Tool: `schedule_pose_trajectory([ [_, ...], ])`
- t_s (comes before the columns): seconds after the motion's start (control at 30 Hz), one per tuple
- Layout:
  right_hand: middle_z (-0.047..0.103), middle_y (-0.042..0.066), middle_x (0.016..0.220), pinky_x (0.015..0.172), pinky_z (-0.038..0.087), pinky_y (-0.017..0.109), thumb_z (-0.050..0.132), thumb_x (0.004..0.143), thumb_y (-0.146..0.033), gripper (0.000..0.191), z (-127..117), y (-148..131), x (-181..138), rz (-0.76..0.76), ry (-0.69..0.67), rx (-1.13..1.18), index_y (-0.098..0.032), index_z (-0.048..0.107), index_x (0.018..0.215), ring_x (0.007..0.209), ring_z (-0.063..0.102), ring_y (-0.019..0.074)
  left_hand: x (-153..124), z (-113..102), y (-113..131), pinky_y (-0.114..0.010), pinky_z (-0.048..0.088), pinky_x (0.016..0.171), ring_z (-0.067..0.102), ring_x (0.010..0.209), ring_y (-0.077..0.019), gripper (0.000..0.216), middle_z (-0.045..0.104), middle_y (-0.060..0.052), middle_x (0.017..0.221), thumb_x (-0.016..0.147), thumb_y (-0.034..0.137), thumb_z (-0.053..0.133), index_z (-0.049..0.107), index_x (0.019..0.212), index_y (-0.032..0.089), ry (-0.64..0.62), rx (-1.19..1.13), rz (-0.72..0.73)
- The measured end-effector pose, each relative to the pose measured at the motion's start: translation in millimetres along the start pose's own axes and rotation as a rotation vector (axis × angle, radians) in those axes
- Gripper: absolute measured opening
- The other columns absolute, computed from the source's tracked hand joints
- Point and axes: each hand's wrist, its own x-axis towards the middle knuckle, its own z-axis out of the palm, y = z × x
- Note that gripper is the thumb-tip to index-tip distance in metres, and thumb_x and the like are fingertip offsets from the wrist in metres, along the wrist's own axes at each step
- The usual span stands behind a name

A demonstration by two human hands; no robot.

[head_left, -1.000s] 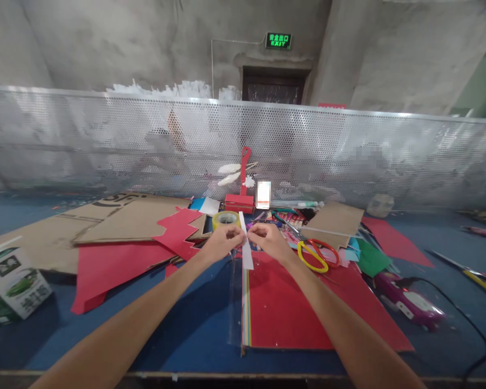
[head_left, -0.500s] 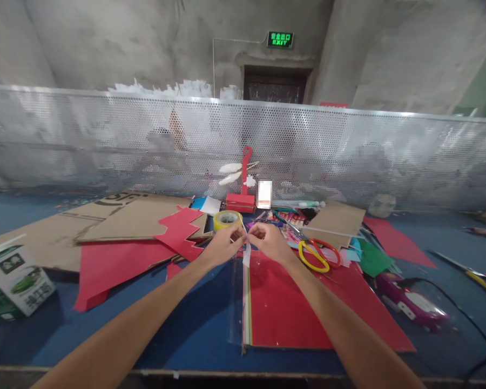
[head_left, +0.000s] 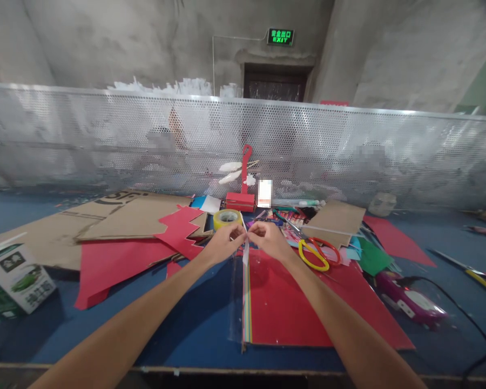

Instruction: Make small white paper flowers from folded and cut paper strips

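A narrow white strip, which looks like paper or tape, is pinched between my two hands. My left hand grips it from the left, fingertips pressed together. From the right, my right hand closes its fingertips on the same strip. One end pokes up above the fingers and the other hangs below them. Under the hands lies a stack of coloured sheets with a red one on top. A roll of yellowish tape sits just behind my left hand.
Red-and-yellow scissors lie to the right, with a purple corded device beyond. Cardboard and cut red card cover the left. A carton stands far left. A red long-handled paper piece stands at the perforated screen.
The white strip's lower end has turned slightly and looks narrower, and more of its upper end shows above the fingers. Both hands stay in nearly the same place.
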Motion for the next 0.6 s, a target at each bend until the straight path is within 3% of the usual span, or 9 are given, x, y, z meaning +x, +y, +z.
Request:
schedule_pose_trajectory([
  [0.27,0.068,0.004,0.071,0.061,0.047,0.025,0.06,0.078,-0.026,0.01,1.2,2.0,0.4,-0.004,0.007,-0.042,-0.016,0.062,0.074,0.065,0.063,0.0159,1.5,1.0,-3.2,-0.024,0.039,0.058,0.053,0.061,-0.0123,0.012,0.058,0.0,0.068,0.084,0.025,0.055,0.057,0.078,0.015,0.025,0.015,0.003],
  [0.6,0.064,0.001,0.067,0.056,0.044,0.023,0.059,0.079,-0.028,0.013,-0.6,-2.4,0.3,0.087,-0.052,0.094,-0.016,0.06,0.074,0.057,0.055,0.0121,3.3,3.1,-7.2,-0.02,0.037,0.052,0.048,0.054,-0.0088,0.016,0.054,0.002,0.063,0.081,0.03,0.06,0.055,0.078,0.015,-0.046,-0.274,-0.133],
])
